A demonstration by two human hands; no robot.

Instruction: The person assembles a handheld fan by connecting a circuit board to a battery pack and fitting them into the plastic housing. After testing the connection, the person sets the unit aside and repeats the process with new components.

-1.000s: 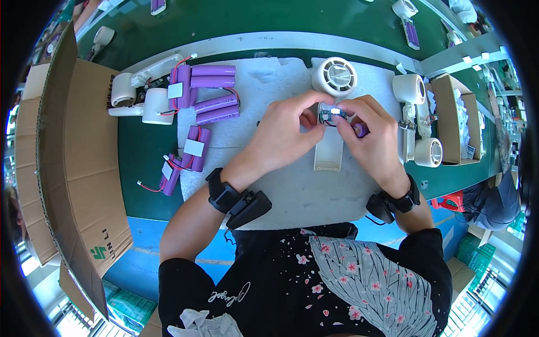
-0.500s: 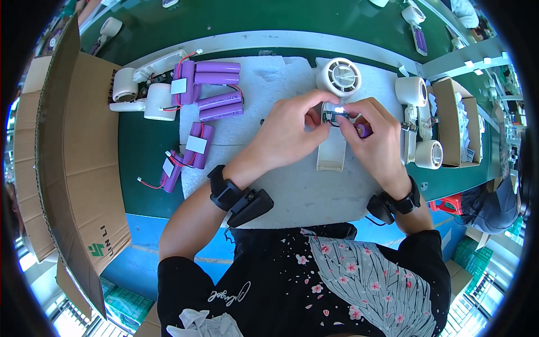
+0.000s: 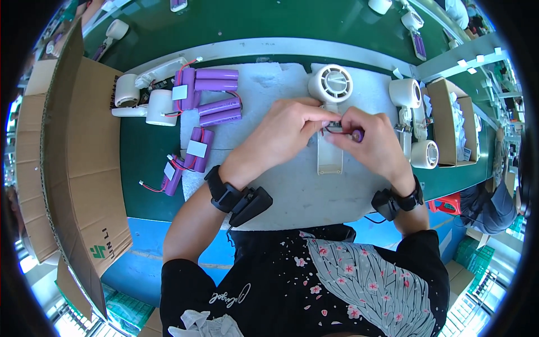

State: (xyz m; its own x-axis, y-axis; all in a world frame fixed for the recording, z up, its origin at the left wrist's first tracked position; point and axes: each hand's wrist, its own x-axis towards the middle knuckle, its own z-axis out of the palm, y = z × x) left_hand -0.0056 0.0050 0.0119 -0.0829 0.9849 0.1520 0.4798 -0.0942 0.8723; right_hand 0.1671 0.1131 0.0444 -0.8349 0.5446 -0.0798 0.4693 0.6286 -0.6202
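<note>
A white handheld fan (image 3: 330, 157) lies on the pale work mat with its round head at the far end and its handle shell open toward me. My left hand (image 3: 292, 124) is closed at the upper part of the handle, its fingertips pressed at a small circuit board that they mostly hide. Curled over the handle from the other side, my right hand (image 3: 373, 137) keeps a purple battery (image 3: 357, 135) in its fingers, with only the battery's end showing. Thin dark and red wires (image 3: 332, 131) run between the two hands.
Several purple battery packs (image 3: 216, 106) with leads lie to the left, beside white fan parts (image 3: 160, 106). A tall cardboard box (image 3: 92, 168) borders the left side. More white fans (image 3: 412, 121) and a small carton (image 3: 455, 123) of white pieces stand at right.
The fingers of both hands have closed in over the circuit board, and its bright light no longer shows. My right fingertips have curled more tightly. The battery's end has shifted slightly left.
</note>
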